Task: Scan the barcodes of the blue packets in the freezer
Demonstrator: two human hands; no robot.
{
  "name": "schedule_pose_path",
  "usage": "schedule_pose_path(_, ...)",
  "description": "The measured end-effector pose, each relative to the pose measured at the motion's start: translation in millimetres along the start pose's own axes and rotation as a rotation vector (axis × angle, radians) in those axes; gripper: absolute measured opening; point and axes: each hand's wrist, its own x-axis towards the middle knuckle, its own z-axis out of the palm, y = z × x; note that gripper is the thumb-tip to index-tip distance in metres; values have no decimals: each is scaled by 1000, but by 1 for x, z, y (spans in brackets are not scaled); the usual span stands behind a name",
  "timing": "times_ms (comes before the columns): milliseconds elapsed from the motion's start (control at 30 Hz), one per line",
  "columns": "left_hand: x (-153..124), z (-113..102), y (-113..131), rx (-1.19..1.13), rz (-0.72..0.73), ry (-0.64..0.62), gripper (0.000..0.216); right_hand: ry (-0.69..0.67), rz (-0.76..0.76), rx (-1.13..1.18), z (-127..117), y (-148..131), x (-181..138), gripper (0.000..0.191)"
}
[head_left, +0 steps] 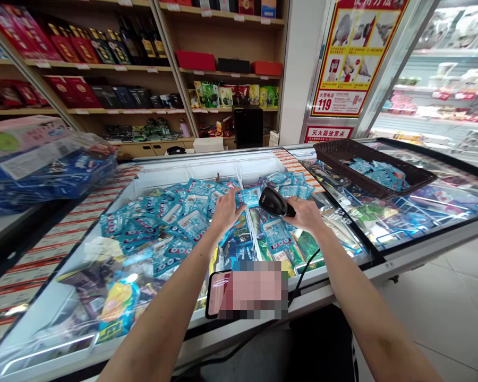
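My left hand [225, 210] pinches the left end of a small blue packet [250, 197] above the chest freezer's middle divider. A black handheld barcode scanner [274, 202] is gripped in my right hand [304, 214], its head close to the packet's right end and turned toward it. From the scanner's side a black cable [307, 268] hangs down over the freezer's front edge. Many like blue packets [193, 225] lie heaped in the left compartment, and another packet [278, 235] rests on green bags below the scanner.
A brown basket [416, 178] with blue packets stands on the freezer's right glass. At the front edge lies a phone [218, 294], partly blurred out. Wrapped packages [43, 159] sit at the left; shelves [119, 68] line the back.
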Motion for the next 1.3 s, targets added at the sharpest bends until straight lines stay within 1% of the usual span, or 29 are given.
schedule_pose_path(700, -2, -3, 3, 25, 16, 5, 47, -8, -33, -34, 1, -2, 0, 33)
schedule_pose_path(867, -2, -5, 6, 50, 20, 0, 47, 17, -34, -42, 0, -2, -1, 34)
schedule_pose_path(967, -4, -8, 10, 131, -43, 55, 49, 43, 20, -72, -1, 1, -1, 35)
schedule_pose_path(1067, -7, -12, 14, 213, -188, 192, 51, 63, 85, -97, 0, 5, -1, 34)
schedule_pose_path(1133, -9, -14, 15, 227, -244, 273, 52, 69, 111, -104, 0, 7, -1, 33)
schedule_pose_path(1200, -10, -15, 14, 210, -237, 310, 50, 65, 132, -110, 0, 8, -1, 32)
schedule_pose_path(1300, -11, -14, 11, 177, -175, 288, 41, 57, 167, -121, 0, 9, -1, 33)
